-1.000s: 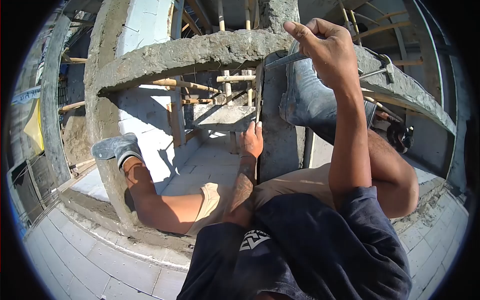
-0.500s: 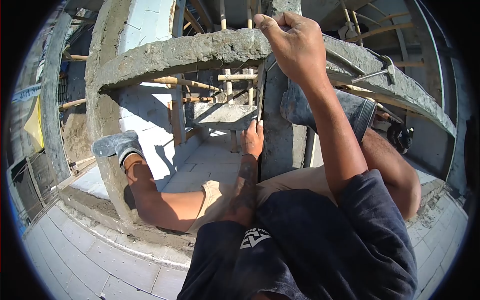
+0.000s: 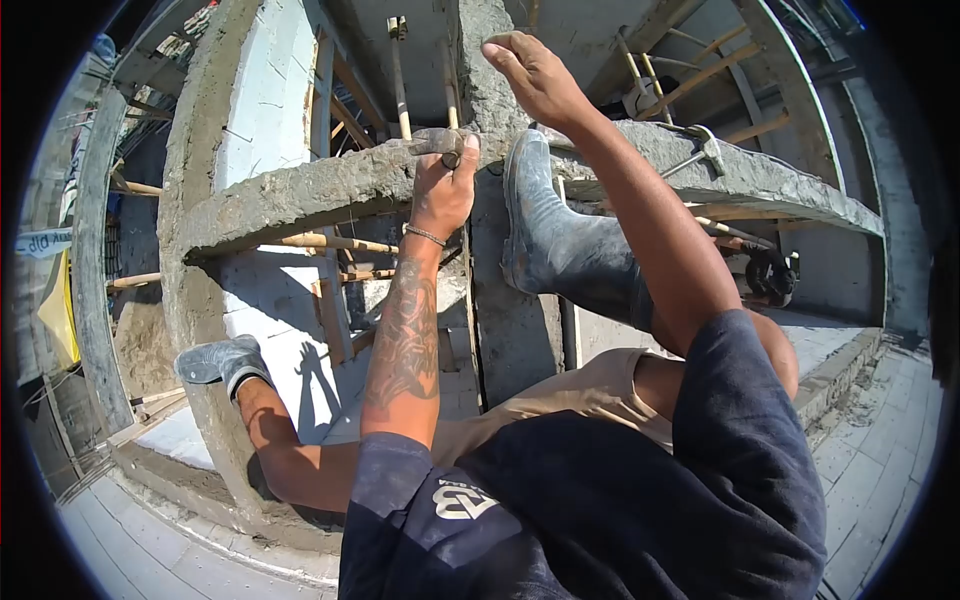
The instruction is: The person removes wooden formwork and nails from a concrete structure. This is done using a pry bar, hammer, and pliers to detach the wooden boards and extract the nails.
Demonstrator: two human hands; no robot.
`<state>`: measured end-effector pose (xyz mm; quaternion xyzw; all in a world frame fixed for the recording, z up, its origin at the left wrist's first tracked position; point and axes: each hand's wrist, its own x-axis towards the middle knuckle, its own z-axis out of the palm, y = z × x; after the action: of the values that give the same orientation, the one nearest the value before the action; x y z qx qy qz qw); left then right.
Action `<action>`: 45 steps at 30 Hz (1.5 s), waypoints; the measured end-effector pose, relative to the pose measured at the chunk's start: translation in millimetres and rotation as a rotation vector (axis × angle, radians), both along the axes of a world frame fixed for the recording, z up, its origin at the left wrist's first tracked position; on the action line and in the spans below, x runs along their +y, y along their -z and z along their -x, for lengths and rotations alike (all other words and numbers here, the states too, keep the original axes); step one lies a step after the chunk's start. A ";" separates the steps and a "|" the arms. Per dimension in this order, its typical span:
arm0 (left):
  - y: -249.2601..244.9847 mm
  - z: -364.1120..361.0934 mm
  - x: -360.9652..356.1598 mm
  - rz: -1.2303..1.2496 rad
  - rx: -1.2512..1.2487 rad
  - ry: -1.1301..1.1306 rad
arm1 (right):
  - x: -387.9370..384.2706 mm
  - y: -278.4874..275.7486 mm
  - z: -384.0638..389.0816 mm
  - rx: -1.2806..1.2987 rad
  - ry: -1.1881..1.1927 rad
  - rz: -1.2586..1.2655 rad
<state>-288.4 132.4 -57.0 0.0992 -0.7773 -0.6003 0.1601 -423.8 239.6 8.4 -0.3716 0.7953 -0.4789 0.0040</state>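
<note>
My left hand (image 3: 445,195) is raised at the cross beam's top edge, fingers curled around a grey, elongated lump (image 3: 432,141) whose kind I cannot make out. The rough concrete beam (image 3: 300,165) runs behind that hand. Higher and to the right, my right hand (image 3: 540,80) hovers near the concrete upright (image 3: 487,60). Its fingers stretch leftward, with nothing visible in them. Below it, my right rubber boot (image 3: 570,240) is propped up by the beam. A claw hammer (image 3: 705,150) lies on the beam's right part.
My left boot (image 3: 220,362) rests against the left concrete column (image 3: 195,260). Bamboo poles (image 3: 330,242) stand and cross below the beam. White block walling (image 3: 265,100) rises at the left. Another person (image 3: 768,275) is low down at the right. Pale blocks (image 3: 140,545) line the bottom edge.
My left hand has risen from low beside the upright to the beam top, now around the grey lump. My right hand has shifted left and its fingers have straightened. The right boot has moved up and left.
</note>
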 end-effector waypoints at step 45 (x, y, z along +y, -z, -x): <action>3.5 26.5 4.9 0.210 0.095 -0.007 | 70.9 -99.5 -77.4 -0.170 0.005 -0.218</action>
<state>-314.9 137.3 -60.5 0.0558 -0.8271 -0.5191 0.2083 -346.4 310.5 107.9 -0.3252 0.8403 -0.4195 0.1104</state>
